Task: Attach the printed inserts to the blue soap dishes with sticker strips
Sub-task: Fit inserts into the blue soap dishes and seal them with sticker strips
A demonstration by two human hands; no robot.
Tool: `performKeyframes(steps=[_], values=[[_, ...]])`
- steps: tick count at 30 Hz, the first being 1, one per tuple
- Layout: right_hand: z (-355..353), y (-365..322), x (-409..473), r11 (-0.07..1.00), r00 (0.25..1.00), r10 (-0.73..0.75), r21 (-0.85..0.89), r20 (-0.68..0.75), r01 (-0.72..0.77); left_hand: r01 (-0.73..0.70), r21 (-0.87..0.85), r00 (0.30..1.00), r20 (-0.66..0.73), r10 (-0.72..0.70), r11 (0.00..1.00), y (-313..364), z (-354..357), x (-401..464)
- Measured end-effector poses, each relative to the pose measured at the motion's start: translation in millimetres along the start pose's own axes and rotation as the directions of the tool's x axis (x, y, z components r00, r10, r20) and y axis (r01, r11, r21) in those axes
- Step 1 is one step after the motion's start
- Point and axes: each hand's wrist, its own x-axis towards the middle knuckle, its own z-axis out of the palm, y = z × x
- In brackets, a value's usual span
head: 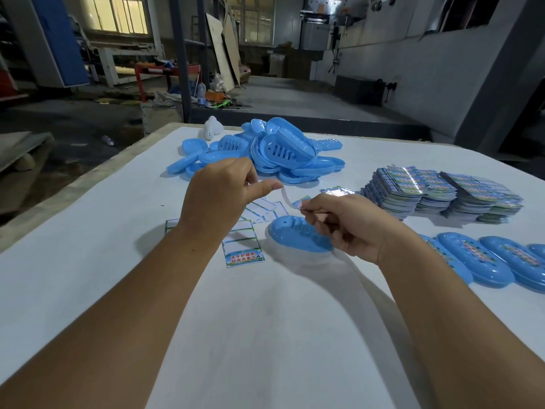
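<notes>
At the middle of the white table (pixel 265 335), your two hands hover above the work — the near half of the tabletop lies bare under your forearms, and the table's left edge runs diagonally from 9 o'clock up toward 12, with the dim workshop floor beyond it.

At 12 o'clock sits the heap of blue soap dishes (pixel 265 149), slotted ovals piled loosely near the far edge, with a small white object (pixel 213 128) just beside it. At 2 o'clock stand the stacks of printed inserts (pixel 442 190), glossy and fanned. At 3 o'clock a row of finished dishes (pixel 495 261) lies overlapping, each with a printed panel on it.

Between your hands one blue soap dish (pixel 298 234) lies flat on the table, partly hidden by your right hand (pixel 351 228). The sticker sheets (pixel 243 246) lie just left of it, green-bordered white labels with a line of red print on the nearest.

Your right hand pinches a small printed insert (pixel 302 203) above that dish. Your left hand (pixel 221 196) is curled, thumb and forefinger pinching a pale sticker strip (pixel 285 193) — the strip arcs from your thumb tip down to the insert's edge.
</notes>
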Motion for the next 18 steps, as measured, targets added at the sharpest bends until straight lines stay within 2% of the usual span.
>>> performKeyframes(steps=[6, 10, 14, 18], values=[[-2, 1, 1, 1.000, 0.997, 0.006, 0.020, 0.076, -0.007, -0.024, 0.006, 1.000, -0.020, 0.024, 1.000, -1, 0, 0], [0, 2, 1, 0.999, 0.999, -0.005, -0.041, 0.049, 0.007, -0.036, 0.008, 0.999, -0.032, 0.036, 0.999, 1, 0, 0], [1, 4, 4, 0.987, 0.987, -0.141, -0.089, -0.081, 0.134, -0.043, 0.005, 0.999, -0.027, 0.043, 0.999, -1, 2, 0], [0, 6, 11, 0.930, 0.901, -0.345, -0.226, -0.262, 0.291, 0.051, 0.028, 0.996, 0.074, -0.053, 0.998, -5, 8, -1]])
